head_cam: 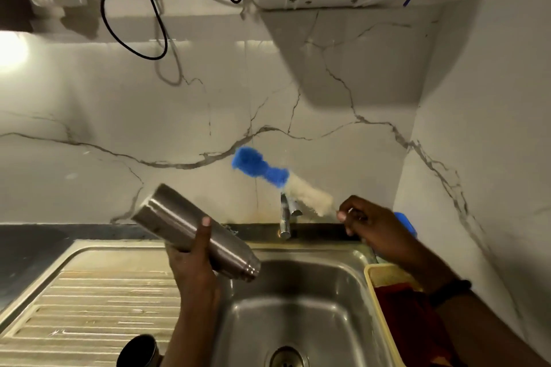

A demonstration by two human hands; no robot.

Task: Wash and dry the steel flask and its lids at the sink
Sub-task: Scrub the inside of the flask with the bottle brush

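The left hand (193, 259) was wrapped round the middle of a cylindrical brushed-steel flask (193, 231), thumb lying across its side, holding it tilted over the near-left corner of the stainless-steel sink (301, 307) with its open neck pointing down toward the basin and its base raised to the left. The right hand (378, 229) pinched the thin handle of a bottle brush with white bristles and a blue tip (277, 179), raised above the chrome tap (285, 216) and apart from the flask. A dark round lid (138, 350) sat on the ribbed steel draining board (98, 301). This looked like the scrubbing step: next, the brush tip would need lining up with the flask's narrow mouth.
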